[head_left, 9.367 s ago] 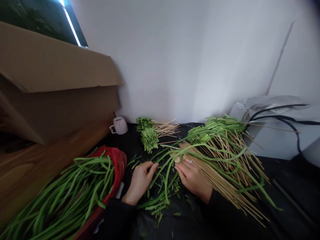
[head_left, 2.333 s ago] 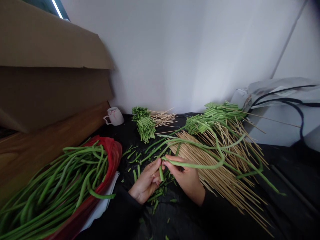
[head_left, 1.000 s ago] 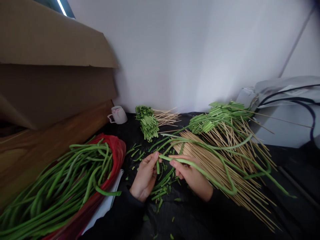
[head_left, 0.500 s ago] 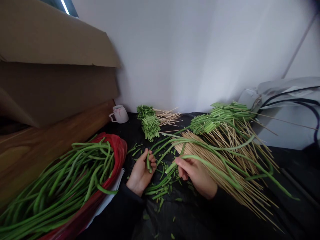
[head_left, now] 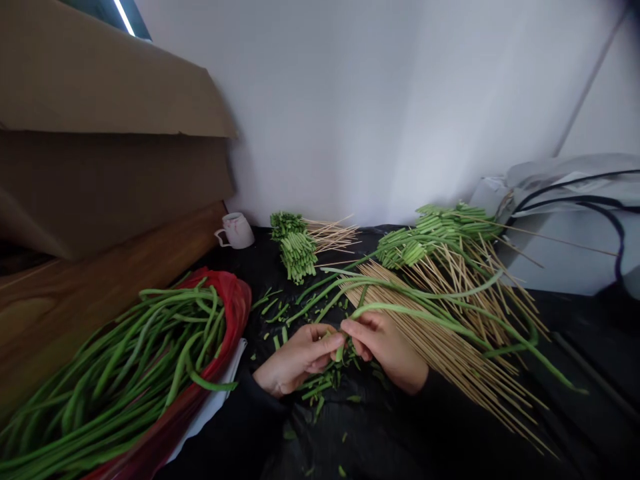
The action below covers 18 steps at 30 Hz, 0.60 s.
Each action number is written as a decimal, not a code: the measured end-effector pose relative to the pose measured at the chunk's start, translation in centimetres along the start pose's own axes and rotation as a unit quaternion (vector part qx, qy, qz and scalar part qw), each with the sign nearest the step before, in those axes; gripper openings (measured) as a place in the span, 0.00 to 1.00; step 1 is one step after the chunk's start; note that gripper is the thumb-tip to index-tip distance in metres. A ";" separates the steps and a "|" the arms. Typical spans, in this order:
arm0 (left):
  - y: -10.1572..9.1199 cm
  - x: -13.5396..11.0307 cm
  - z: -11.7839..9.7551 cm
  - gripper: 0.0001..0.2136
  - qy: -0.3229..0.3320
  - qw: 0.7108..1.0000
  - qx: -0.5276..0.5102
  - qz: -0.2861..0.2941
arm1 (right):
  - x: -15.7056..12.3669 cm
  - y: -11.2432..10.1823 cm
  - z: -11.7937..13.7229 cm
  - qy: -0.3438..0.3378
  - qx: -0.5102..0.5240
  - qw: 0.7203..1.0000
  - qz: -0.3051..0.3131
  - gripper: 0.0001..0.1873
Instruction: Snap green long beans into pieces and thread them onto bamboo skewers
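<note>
Many long beans fill a red bag, cut off at lower left; the left hand curls at one bean, its grip hidden from me; the right hand pinches that bean, which extends over bamboo skewers.

Both hands close together, half-curled

one long green stalk, its near end pinched in the fingertips of my far-off left hand and right hand. below: cut green pieces, scattered over black sheeting. at my left: one red bag, filled with stalks; behind it, one mug. at my right: pale sticks, loosely piled.
</note>
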<state>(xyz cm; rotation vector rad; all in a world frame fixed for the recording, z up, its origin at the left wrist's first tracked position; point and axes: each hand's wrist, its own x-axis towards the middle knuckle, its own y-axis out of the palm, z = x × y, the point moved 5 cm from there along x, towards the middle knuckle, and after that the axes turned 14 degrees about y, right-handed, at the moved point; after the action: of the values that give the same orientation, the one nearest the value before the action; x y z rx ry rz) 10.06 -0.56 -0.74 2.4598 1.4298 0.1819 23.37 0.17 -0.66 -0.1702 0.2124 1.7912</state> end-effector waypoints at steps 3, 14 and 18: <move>-0.1 0.1 0.1 0.17 0.016 0.999 0.035 -0.004 | 0.0 0.0 0.0 0.003 -0.003 1.000 -0.005 0.19; -2.0 0.6 -0.7 0.16 0.091 0.989 0.056 -0.103 | -0.9 1.4 -0.2 0.013 -0.091 0.992 0.088 0.20; -1.4 0.4 -0.7 0.16 0.073 0.992 0.057 -0.085 | -0.6 0.8 0.2 -0.009 -0.089 0.995 0.044 0.16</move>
<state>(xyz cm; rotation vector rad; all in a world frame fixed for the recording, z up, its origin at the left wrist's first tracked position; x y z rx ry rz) 8.92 0.60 -0.55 2.4398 1.7494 0.2557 22.73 -0.56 -0.29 -0.2751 0.0479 1.8987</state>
